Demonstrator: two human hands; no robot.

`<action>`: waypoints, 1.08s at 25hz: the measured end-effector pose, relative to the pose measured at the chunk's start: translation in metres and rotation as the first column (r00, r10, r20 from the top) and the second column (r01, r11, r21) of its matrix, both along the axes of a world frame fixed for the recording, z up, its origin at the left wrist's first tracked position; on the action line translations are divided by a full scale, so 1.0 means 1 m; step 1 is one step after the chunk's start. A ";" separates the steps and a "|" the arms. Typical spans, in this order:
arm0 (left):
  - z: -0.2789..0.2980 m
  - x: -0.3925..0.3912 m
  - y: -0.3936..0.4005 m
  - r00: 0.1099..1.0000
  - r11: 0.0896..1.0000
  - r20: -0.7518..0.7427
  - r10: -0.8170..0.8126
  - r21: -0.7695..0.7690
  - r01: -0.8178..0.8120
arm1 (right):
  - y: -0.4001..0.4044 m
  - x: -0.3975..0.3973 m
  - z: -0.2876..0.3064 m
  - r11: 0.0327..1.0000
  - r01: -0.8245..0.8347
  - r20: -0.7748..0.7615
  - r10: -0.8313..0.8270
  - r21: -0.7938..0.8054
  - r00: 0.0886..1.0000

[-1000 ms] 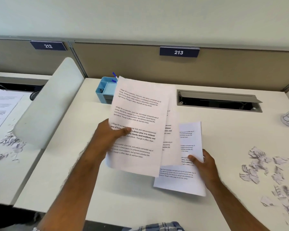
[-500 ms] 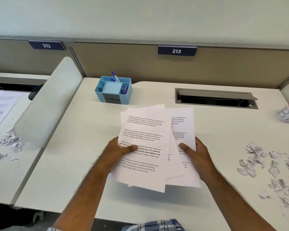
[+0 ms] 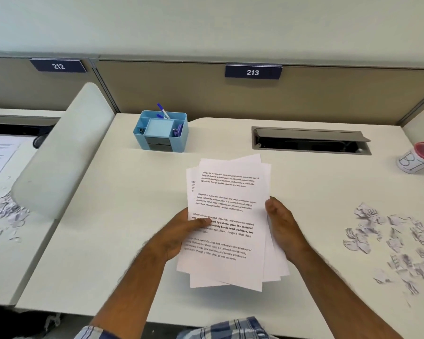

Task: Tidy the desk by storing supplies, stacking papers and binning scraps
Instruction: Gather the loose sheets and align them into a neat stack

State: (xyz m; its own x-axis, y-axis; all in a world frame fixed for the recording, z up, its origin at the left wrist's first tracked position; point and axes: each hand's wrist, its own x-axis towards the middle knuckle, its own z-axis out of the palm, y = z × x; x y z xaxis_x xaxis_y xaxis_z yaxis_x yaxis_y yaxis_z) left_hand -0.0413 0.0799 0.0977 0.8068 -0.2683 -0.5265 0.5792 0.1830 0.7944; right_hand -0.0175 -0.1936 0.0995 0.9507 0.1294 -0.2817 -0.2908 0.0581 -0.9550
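pale desk (image 3: pixel 123 216), cubicle 213: fanned printed sheets (image 3: pixel 227 216) held above its centre, left hand (image 3: pixel 181 234) pinching one edge with thumb on top, right hand (image 3: pixel 283 228) curled round the other. squaring well likely means tapping edges down together. torn scraps (image 3: pixel 392 238) lie right; blue organiser (image 3: pixel 160 130) behind.
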 end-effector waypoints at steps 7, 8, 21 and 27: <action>0.009 0.015 -0.015 0.961 0.904 0.271 0.061 0.394 -0.168 | -0.003 0.016 0.000 0.982 -0.040 0.145 0.067 -0.182 0.987; 0.012 0.019 -0.018 0.948 0.895 0.310 0.074 0.400 -0.200 | -0.003 0.019 0.002 0.982 -0.017 0.168 0.049 -0.189 0.984; 0.012 0.045 -0.036 0.903 0.860 0.428 0.049 0.441 -0.256 | -0.003 0.032 -0.012 0.975 0.051 0.207 -0.005 -0.215 0.978; 0.016 0.053 -0.031 0.905 0.880 0.424 0.032 0.418 -0.227 | -0.005 0.040 -0.001 0.978 0.088 0.230 -0.043 -0.190 0.972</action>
State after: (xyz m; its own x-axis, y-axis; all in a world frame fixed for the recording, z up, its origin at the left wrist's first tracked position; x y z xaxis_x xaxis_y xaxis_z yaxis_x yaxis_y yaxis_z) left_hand 0.0115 0.0485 0.1135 0.9804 0.0397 -0.1928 0.1968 -0.1976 0.9603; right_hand 0.0222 -0.1984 0.0986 0.9968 0.0281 -0.0744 -0.0703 -0.1265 -0.9895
